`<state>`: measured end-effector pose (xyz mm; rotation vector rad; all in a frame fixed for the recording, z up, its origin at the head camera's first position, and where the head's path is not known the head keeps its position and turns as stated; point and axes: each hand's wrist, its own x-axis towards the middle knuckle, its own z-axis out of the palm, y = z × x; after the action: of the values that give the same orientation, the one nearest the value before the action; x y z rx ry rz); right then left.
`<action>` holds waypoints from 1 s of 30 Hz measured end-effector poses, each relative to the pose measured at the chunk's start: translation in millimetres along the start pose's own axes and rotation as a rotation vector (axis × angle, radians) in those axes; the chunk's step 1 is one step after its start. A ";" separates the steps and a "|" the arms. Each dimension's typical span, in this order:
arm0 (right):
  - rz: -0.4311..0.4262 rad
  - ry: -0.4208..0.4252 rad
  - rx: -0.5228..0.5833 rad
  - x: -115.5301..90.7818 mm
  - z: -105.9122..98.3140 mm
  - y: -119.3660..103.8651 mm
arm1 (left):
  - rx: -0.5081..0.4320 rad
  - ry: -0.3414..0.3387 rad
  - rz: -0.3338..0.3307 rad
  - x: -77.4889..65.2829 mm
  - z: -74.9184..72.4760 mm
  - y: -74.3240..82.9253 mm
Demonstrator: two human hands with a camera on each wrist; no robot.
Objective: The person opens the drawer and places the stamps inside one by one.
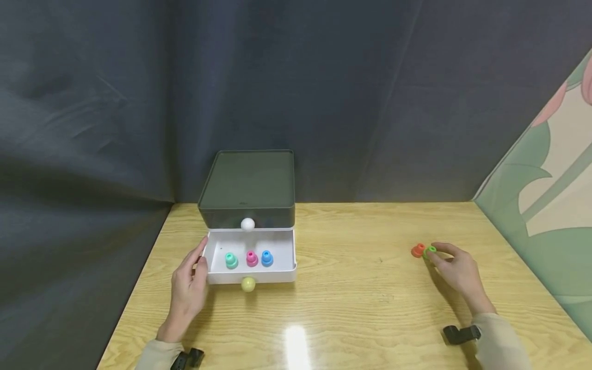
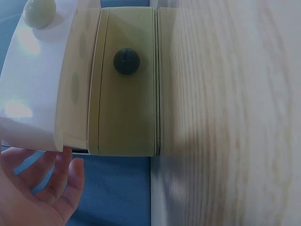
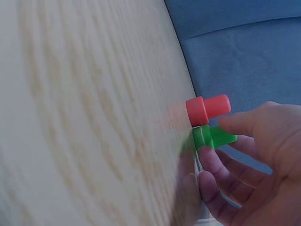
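Observation:
A white drawer [image 1: 226, 278] stands pulled out of a dark grey drawer box [image 1: 250, 180]. Inside it are a mint [image 1: 231, 260], a pink [image 1: 252, 258] and a blue stepped plastic peg [image 1: 266, 258]. My left hand [image 1: 188, 288] rests at the drawer's left side, fingers extended along it; the left wrist view shows those fingertips by the drawer's edge. Far to the right, my right hand [image 1: 458, 270] pinches a green stepped plastic peg [image 3: 204, 137] between thumb and fingers. Right beside that one, an orange-red stepped peg [image 3: 207, 109] stands on the table.
The upper drawer has a white round knob [image 1: 247, 224]; the pulled-out one has a yellow-green knob [image 1: 248, 284]. Dark cloth [image 1: 324, 103] hangs behind and left of the wooden table [image 1: 351, 308]. A leaf-patterned cloth [image 1: 555, 205] borders the right side.

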<state>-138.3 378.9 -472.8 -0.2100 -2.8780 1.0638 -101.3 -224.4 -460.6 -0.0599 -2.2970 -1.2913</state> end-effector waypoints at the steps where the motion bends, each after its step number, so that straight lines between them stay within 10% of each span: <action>1: -0.004 0.002 0.000 0.4 0.2 -0.5 | -0.003 -0.001 -0.001 0.1 -0.4 0.1; 23: -0.019 0.024 -0.010 3.1 0.2 1.5 | 0.051 -0.074 -0.017 6.6 -9.2 10.9; 26: -0.016 0.022 -0.003 2.0 -1.0 4.1 | 0.093 -0.015 0.021 3.4 -10.8 17.1; 30: -0.007 0.030 0.008 -0.4 -1.9 5.8 | 0.109 0.183 0.230 -6.1 -9.5 25.1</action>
<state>-137.1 384.4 -475.2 -0.2127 -2.8452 1.0615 -85.3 -217.1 -439.4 -0.1576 -2.1296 -1.0112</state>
